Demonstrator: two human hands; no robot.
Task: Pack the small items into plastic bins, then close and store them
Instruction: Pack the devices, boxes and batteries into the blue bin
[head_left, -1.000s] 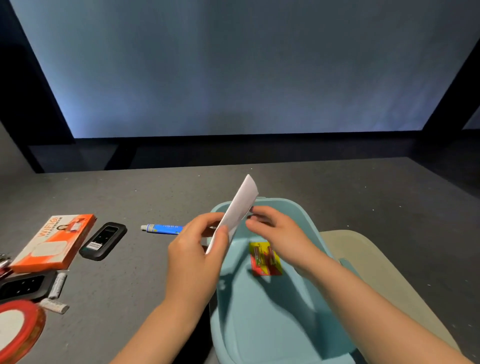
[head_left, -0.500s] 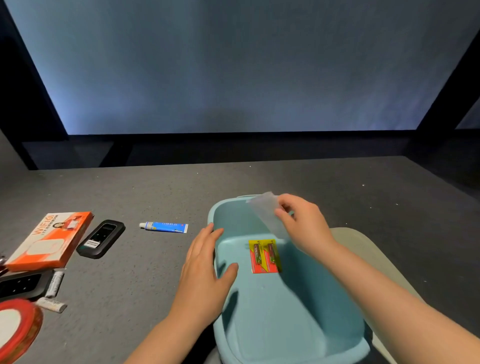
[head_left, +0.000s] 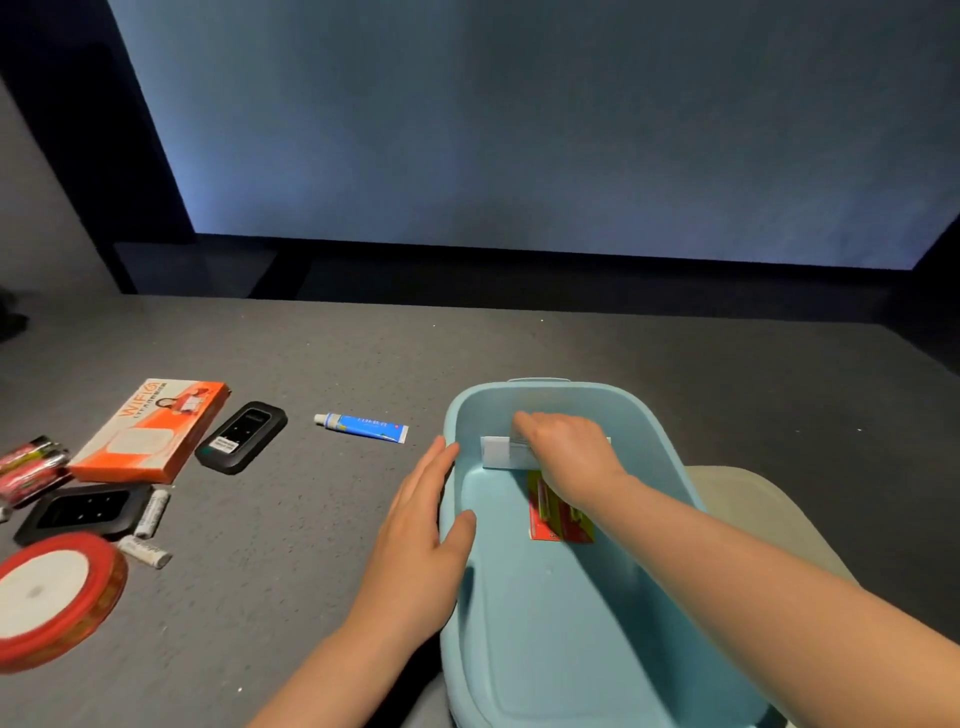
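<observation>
A light blue plastic bin stands on the grey table in front of me. My right hand is inside it near the far end and holds a white card low against the bin's floor. A red and yellow battery pack lies on the bin's floor, partly under my right wrist. My left hand rests with straight fingers on the bin's left rim, thumb over the edge. On the table to the left lie a blue tube, an orange WiFi box and a black device.
At the far left are a second black device, loose white batteries, a red battery pack and a red ribbon spool. A beige lid lies under the bin's right side. A dark wall and lit screen stand behind the table.
My left hand let go of the white card and came down onto the bin's left rim. My right hand carried the card down into the bin's far end.
</observation>
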